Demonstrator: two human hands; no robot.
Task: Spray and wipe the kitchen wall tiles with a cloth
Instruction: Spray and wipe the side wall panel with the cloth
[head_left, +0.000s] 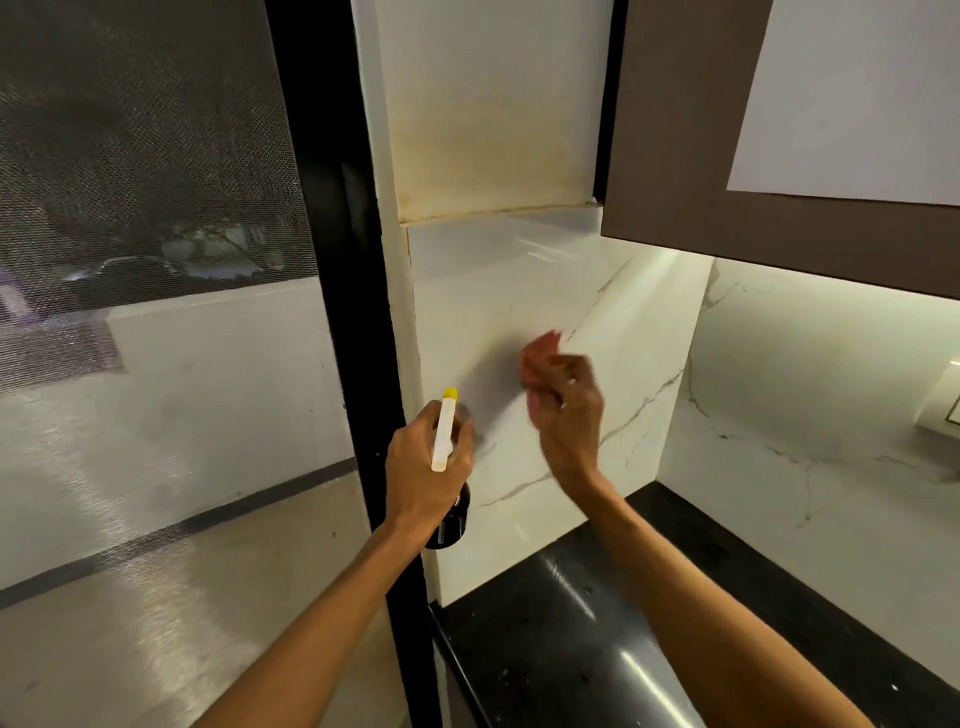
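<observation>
Fingers of the left grip (426, 462) curl round the neck of the spray bottle (444, 434), grasping it. The bottle's white head sticks up past the knuckles and its yellow nozzle tip is aimed at the wall. The dark body of the bottle hangs below the palm, in front of the black window frame (337, 260).

The right grip (569, 415) is clenched on the red cloth (540, 358), which is bunched at the fingertips. Both are smeared with motion blur, so whether the cloth touches the wall cannot be told. The cloth is held up at the wall tiles (519, 270), to the right of the nozzle and higher, with a soft grey shadow on the tile between the two.

The tiles are white marble with thin grey veins. Above a horizontal joint, the upper tile carries a yellowish stain. Below both forearms lies the glossy black desk (571, 623), which meets the tiles in a corner. A brown wall cabinet (675, 156) hangs above on the right, with light glowing beneath it. On the left, a mesh screen (145, 156) fills the window.
</observation>
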